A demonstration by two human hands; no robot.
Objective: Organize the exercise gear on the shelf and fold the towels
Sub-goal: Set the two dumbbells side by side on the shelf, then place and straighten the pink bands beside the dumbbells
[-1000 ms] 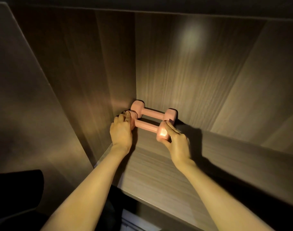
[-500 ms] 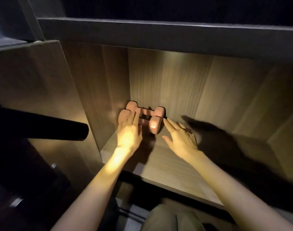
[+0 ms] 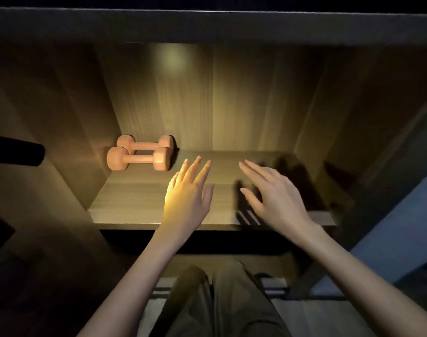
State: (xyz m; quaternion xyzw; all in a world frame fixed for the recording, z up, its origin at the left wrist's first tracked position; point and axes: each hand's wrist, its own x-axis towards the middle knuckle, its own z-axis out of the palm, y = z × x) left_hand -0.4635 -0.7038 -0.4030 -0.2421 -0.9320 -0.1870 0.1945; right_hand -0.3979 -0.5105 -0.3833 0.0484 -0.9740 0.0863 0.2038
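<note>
Two pink dumbbells are found at the back left corner of the shelf [image 3: 134, 207], laid side by side and parallel. The rear dumbbell [image 3: 144, 143] is set close against the back panel. The front dumbbell [image 3: 138, 158] is laid just before it, the two touching or nearly so (the gap cannot be made out in the dim light). Neither is held.

The left hand [image 3: 187, 195] is raised over the middle of the shelf with fingers straight and spread and nothing in it. It is placed near the front dumbbell's right end but apart from it. The right hand [image 3: 275, 198] is held beside it, further to the right, likewise wide and empty, with its shadow thrown on the board beneath. Whether either hand touches the wood cannot be told.

As for progress, the dumbbell pair may be judged as put in order, since both are lined up neatly in the corner. A dark rounded object [image 3: 15, 152] is seen at the left edge, outside the side panel. What it is cannot be told, though it may be further gear to be shelved. No towels are shown anywhere, so the folding is judged not yet begun. Most of the task is probably left to be done.
</note>
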